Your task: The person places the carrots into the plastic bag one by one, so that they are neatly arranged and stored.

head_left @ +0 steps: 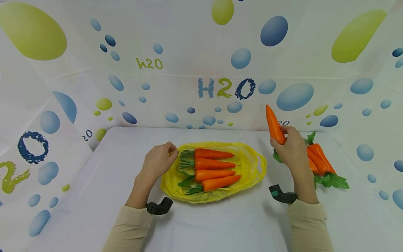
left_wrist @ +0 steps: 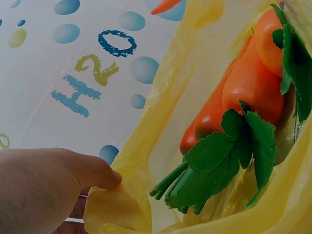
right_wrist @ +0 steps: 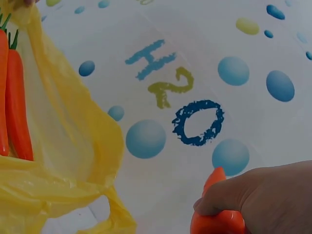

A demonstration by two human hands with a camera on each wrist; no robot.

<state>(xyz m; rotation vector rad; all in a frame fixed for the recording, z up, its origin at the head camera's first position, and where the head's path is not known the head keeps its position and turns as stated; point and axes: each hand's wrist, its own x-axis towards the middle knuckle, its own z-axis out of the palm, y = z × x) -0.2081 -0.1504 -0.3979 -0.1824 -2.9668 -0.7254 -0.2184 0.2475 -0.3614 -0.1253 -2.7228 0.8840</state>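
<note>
At the left end of a yellow plastic bag [head_left: 170, 183], my left hand [head_left: 160, 159] pinches the bag's edge between thumb and fingers; the left wrist view shows the thumb lying over the yellow film. Several orange carrots [head_left: 215, 163] lie inside the spread bag, green stems and leaves pointing left. My right hand [head_left: 292, 148] grips another carrot [head_left: 273, 120] to the right of the bag, its narrow tip pointing up and slightly left. In the right wrist view the thumb crosses the front of this carrot [right_wrist: 217, 223], and the hand hides part of it.
Behind my right hand, more carrots [head_left: 324, 161] with green leaves [head_left: 332, 180] lie on the white table [head_left: 220, 227]. A loop handle of the bag opens toward the right. A backdrop [head_left: 176, 87] printed with bubbles and "H2O" stands at the table's far edge.
</note>
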